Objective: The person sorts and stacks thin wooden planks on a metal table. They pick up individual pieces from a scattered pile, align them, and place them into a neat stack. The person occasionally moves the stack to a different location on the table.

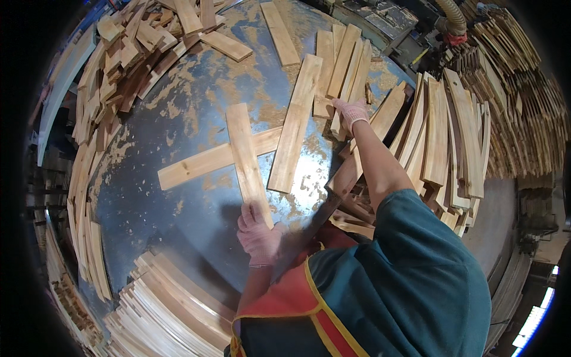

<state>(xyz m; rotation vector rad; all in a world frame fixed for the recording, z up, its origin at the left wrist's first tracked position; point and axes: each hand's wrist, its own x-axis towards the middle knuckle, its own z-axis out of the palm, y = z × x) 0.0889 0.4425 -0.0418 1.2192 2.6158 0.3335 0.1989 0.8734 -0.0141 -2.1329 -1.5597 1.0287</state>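
Note:
My left hand (259, 235), in a pale pink glove, grips the near end of a pale wooden board (242, 149). That board lies slanted across a second board (196, 167), so the two make a cross. Beside them, to the right, a longer board (295, 125) lies at an angle. My right hand (353, 112), gloved alike, reaches to the far right, where its closed fingers are on the near end of a narrow board (337, 126) among several loose boards (344, 62). Its fingertips are small and partly hidden.
Sawdust is scattered over the blue-grey table (178, 226). Offcuts (140, 44) are heaped at the far left. Stacked boards stand at the near left (172, 297) and at the right (437, 131). Taller stacks (517, 107) and a ribbed hose (453, 18) are beyond.

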